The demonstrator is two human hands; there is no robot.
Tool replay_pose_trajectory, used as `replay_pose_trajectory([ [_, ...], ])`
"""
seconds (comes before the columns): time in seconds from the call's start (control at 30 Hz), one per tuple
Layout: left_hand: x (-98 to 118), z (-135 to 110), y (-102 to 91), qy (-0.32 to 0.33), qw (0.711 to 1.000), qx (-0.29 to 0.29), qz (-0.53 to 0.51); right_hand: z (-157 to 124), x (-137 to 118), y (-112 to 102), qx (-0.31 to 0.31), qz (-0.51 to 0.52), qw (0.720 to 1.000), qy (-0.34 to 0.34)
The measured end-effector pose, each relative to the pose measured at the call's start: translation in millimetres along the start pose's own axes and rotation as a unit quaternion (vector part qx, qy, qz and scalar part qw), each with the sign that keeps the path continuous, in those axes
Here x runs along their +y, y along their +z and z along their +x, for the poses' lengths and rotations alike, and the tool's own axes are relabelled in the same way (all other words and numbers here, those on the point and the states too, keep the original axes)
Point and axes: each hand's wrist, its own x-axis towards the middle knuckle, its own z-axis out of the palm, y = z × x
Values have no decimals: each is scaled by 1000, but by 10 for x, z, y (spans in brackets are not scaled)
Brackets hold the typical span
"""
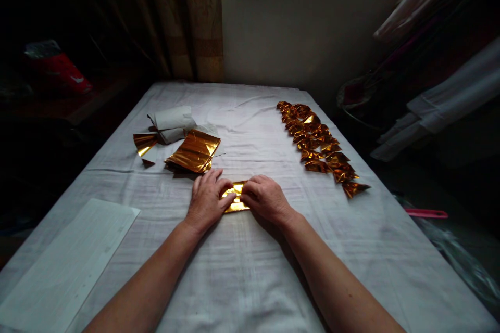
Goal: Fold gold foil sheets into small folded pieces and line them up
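A sheet of gold foil paper, its long edges seemingly folded over, lies flat on the white cloth between my hands. My left hand holds its left end, thumb on top of the foil and the other fingers bent beyond it. Closed over the right end is my right hand, its fingertips pressed together on the foil. Just beyond my left hand sits a stack of gold foil sheets. Folded gold foil pieces lie in rows at the right.
Crumpled white paper and a loose gold foil scrap lie behind the stack. A pale flat sheet rests at the left edge. Clothes hang at the right, above a pink handle. A curtain hangs behind the table.
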Motion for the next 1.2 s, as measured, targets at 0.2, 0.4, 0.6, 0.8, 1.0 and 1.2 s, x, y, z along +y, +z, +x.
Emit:
replay_pose_trajectory([
  [0.2,-7,-5,-24,8,1000,-21,-11,-147,18,47,25,31,998,-39],
  [0.4,10,-32,-58,9,999,-51,-12,-226,-5,99,63,32,997,-27],
  [0.6,13,-39,-77,11,997,-78,3,-276,-17,96,60,32,998,1],
  [0.8,-24,-37,-53,24,997,-75,6,-404,24,-25,52,50,995,69],
  [1.0,-15,-27,-99,23,996,-82,8,-482,94,-71,48,71,993,88],
  [1.2,218,-24,-80,-24,995,-87,48,-473,104,-42,58,74,992,84],
])
